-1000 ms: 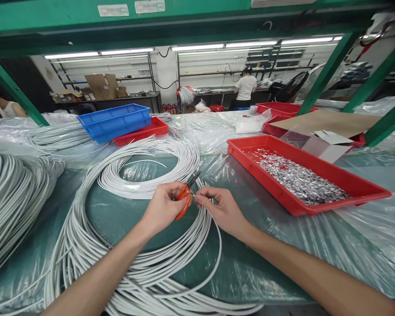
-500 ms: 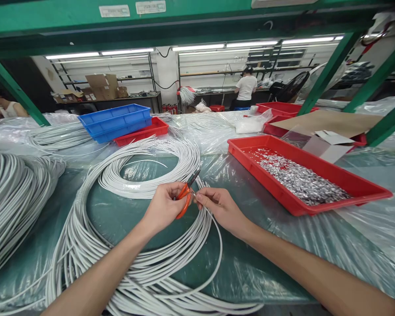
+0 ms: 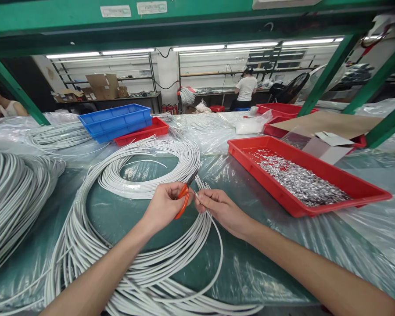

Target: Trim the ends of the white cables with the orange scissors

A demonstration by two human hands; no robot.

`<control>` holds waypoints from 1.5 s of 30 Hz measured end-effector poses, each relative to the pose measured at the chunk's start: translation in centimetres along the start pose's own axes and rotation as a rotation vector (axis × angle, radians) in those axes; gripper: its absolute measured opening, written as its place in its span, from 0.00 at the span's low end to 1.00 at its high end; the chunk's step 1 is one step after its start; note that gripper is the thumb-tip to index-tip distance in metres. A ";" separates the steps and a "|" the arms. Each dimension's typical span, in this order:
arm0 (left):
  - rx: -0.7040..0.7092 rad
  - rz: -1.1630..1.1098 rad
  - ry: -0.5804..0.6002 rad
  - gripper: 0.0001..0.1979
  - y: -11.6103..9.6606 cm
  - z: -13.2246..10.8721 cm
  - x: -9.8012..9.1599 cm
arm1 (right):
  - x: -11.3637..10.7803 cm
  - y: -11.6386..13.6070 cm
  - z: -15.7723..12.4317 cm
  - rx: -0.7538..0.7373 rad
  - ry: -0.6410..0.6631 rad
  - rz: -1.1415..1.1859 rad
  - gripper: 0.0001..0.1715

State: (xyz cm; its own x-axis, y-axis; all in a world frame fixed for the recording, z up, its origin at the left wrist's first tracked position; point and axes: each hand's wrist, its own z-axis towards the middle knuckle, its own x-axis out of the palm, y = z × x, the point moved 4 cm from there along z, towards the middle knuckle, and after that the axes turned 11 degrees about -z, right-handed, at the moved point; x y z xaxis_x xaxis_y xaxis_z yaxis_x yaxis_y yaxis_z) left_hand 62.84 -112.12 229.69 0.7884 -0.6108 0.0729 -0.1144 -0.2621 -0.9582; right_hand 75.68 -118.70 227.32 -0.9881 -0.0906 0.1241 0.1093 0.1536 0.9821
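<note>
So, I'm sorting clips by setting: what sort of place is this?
Probably a factory workshop: coils of white cable, a red tray of small shiny pieces, and another person at a workbench.

Worn on my head, the camera looks forward and down across the bench (image 3: 243, 274), my left hand (image 3: 163, 204) and right hand (image 3: 219, 208) close before it just below center, forearms (image 3: 110, 263) entering from 7 and 4 o'clock. A green beam (image 3: 197, 19) spans the frame at 12 o'clock; beneath it, the view reaches shelves (image 3: 213, 73) well beyond the bench.

Left hand (image 3: 165, 203) grips scissors (image 3: 183, 207); right hand (image 3: 219, 207) pinches a white cable (image 3: 221, 251).
</note>
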 end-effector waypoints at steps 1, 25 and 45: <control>-0.001 -0.006 -0.002 0.08 0.1 0.0 0.0 | 0.0 0.0 0.0 0.003 -0.002 0.001 0.23; -0.010 -0.065 -0.215 0.10 -0.6 0.3 -1.2 | -0.3 -1.2 0.3 0.024 -0.120 -0.090 0.21; -0.037 -0.024 -0.093 0.16 0.1 0.3 -0.6 | -0.4 -1.8 0.6 -0.022 -0.100 -0.097 0.20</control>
State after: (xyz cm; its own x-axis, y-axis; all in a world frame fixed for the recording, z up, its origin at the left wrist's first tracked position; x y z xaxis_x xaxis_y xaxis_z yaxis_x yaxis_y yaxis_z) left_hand 62.52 -111.51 229.47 0.8439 -0.5321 0.0684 -0.1155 -0.3046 -0.9454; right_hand 75.80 -118.35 225.45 -0.9999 -0.0053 0.0145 0.0138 0.1268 0.9918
